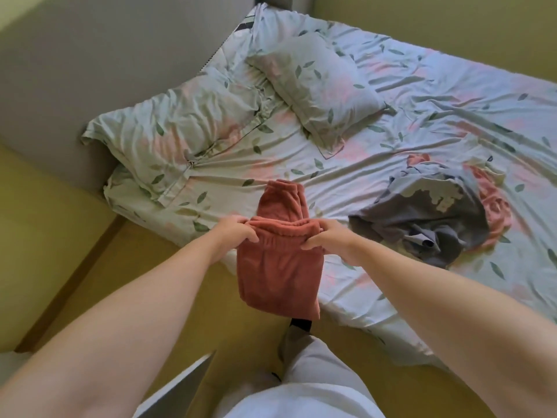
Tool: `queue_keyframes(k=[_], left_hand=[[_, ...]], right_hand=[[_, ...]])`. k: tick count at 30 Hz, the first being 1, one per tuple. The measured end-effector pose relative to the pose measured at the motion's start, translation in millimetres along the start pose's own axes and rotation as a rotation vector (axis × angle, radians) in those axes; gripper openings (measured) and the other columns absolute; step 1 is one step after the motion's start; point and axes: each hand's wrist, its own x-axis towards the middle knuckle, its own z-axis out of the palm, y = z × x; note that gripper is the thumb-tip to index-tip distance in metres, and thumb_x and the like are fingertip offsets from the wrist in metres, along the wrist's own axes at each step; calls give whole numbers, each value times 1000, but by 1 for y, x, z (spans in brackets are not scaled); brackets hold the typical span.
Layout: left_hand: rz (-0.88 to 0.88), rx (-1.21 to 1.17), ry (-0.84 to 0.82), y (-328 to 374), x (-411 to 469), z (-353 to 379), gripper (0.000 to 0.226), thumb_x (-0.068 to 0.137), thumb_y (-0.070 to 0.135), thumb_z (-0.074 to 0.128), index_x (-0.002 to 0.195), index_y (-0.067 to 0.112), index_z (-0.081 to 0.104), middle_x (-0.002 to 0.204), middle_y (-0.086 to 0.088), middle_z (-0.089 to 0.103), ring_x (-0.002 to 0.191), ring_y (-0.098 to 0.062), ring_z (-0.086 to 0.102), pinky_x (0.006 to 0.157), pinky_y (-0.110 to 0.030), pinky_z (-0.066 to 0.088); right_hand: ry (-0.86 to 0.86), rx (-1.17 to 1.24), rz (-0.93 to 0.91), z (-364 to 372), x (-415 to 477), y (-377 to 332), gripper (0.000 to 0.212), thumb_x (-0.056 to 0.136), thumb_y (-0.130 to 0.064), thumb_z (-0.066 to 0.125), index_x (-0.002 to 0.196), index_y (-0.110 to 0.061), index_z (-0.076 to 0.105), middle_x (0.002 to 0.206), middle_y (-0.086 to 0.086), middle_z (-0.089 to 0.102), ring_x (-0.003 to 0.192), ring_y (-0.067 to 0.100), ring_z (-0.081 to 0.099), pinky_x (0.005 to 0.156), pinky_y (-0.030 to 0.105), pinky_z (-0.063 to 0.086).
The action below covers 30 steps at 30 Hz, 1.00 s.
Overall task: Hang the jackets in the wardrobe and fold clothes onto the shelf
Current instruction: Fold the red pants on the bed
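A rust-red fleece garment (278,267) hangs folded over the near edge of the bed, part of it lying on the sheet beyond my hands. My left hand (235,229) grips its left side at the fold. My right hand (330,238) grips its right side. To the right on the bed lies a crumpled pile: a grey-purple garment (422,218) with pale patches, and a pink one (494,212) under it.
The bed (422,95) has a floral sheet and two matching pillows (316,86) near the grey headboard (105,70). Yellow-toned floor lies to the left and below. My legs in light trousers and a pale panel edge (180,384) are at the bottom.
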Motion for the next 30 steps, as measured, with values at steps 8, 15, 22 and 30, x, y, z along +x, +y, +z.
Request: queue_keyframes(k=[8, 15, 22, 30], left_hand=[[25, -182, 85, 15, 192, -16, 51, 76, 6, 67, 125, 19, 69, 111, -8, 75, 100, -22, 71, 93, -38, 57], [54, -228, 48, -36, 363, 4, 36, 92, -2, 59, 113, 25, 71, 107, -1, 75, 100, -18, 70, 92, -33, 56], [83, -313, 90, -66, 424, 19, 29, 89, 6, 62, 111, 24, 71, 110, -4, 75, 105, -23, 70, 97, -44, 56], [163, -295, 25, -32, 421, 32, 28, 77, 19, 66, 104, 25, 70, 108, -2, 74, 102, -18, 69, 94, -38, 56]], right_hand=[[194, 120, 44, -43, 177, -3, 29, 79, -3, 78, 100, -22, 75, 98, 0, 78, 96, 18, 74, 83, 31, 59], [297, 264, 84, -60, 326, 62, 27, 86, -1, 72, 111, -12, 71, 107, 10, 76, 98, 22, 74, 74, 26, 59], [173, 420, 86, -66, 376, 83, 40, 83, 13, 62, 111, -14, 72, 97, 7, 77, 90, 20, 74, 67, 24, 58], [361, 483, 95, -96, 374, 84, 56, 70, 17, 68, 121, -3, 58, 95, 12, 74, 92, 28, 71, 83, 41, 60]])
